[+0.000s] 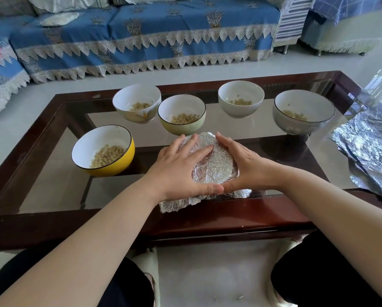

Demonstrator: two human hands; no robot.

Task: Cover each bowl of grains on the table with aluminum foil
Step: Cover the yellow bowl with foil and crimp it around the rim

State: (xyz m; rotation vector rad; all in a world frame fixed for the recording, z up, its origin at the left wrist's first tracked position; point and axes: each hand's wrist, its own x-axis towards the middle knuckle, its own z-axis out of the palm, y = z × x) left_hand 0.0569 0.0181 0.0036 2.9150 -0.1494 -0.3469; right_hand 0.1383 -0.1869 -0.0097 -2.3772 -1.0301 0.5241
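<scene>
A bowl wrapped in crinkled aluminum foil (214, 167) stands near the front edge of the glass table. My left hand (181, 169) presses flat on its left side and my right hand (243, 167) cups its right side, thumbs meeting at the front. Several uncovered bowls of grains stand around it: a yellow bowl (103, 151) at the left, a white flowered bowl (136, 103), a green bowl (182, 114), a white bowl (241, 98) and a grey bowl (304, 111) behind. Loose foil sheets (371, 151) lie at the right.
The table (207, 220) has a dark wooden frame around a glass top. A blue covered sofa (141, 36) stands behind it across a strip of pale floor. My knees show below the front edge.
</scene>
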